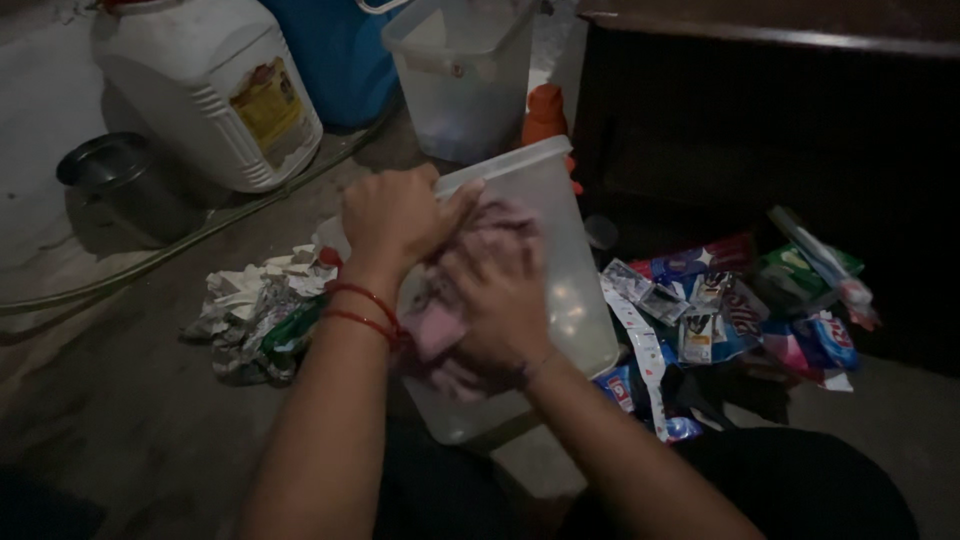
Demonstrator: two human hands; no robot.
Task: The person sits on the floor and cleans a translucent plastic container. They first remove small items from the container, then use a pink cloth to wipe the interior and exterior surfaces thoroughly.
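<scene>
A clear plastic container lies tilted in front of me, its open mouth toward me. My left hand grips the container's rim at the upper left; red thread bands circle that wrist. My right hand is inside the mouth, pressing a pinkish-purple cloth against the inner wall. Part of the cloth hangs out under my left wrist. The container's far bottom end is lit and looks bare.
Crumpled wrappers lie on the floor at left. Several colourful sachets are piled at right beside a dark cabinet. Behind stand a white jerrycan, a steel pot, a blue drum and a second clear container.
</scene>
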